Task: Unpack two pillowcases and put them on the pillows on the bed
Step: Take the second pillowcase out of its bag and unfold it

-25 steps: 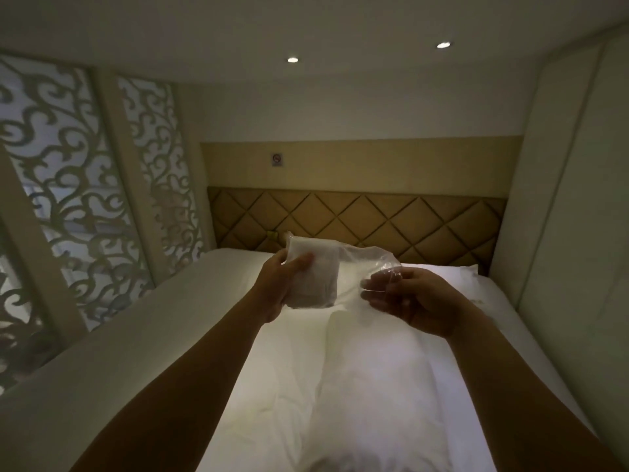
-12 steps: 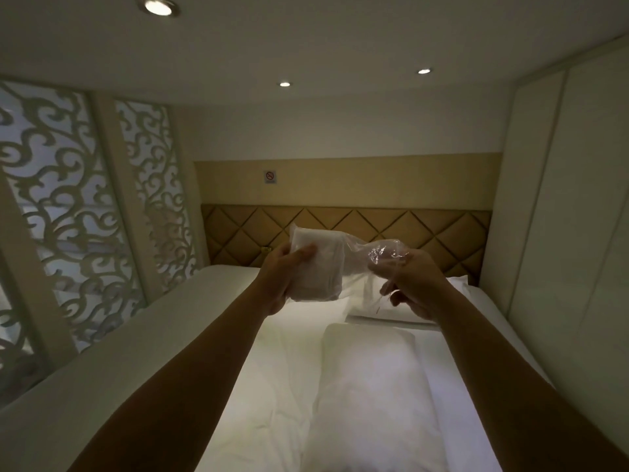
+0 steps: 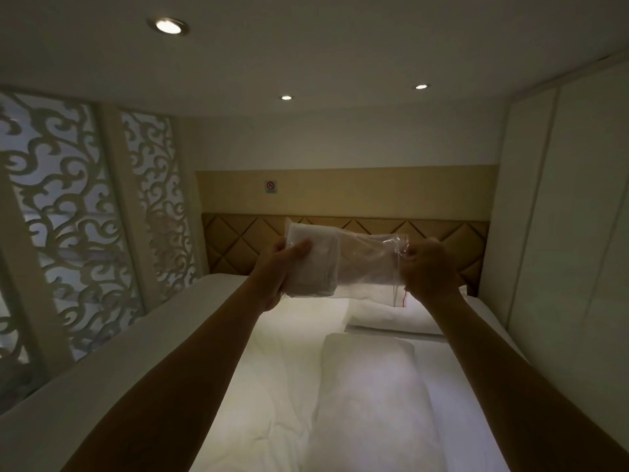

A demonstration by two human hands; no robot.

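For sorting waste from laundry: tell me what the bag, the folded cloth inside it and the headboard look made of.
The bag: thin clear plastic film, glossy; the headboard shows through it and it crinkles. The folded cloth: white matte fabric, probably cotton-like weave; soft stacked folds. The headboard: tan padded upholstery, perhaps faux leather; diamond-quilted seams.

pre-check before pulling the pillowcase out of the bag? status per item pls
1. Left hand grips the folded white pillowcase through the clear plastic bag: ok.
2. Right hand fingers pinch the bag's red-lined mouth end: ok.
3. Bag mouth open: cannot tell.
4. Pillowcase out of the bag: not ok, it sits at the closed end.
5. Near white pillow and far white pillow lie on the white bed: ok.
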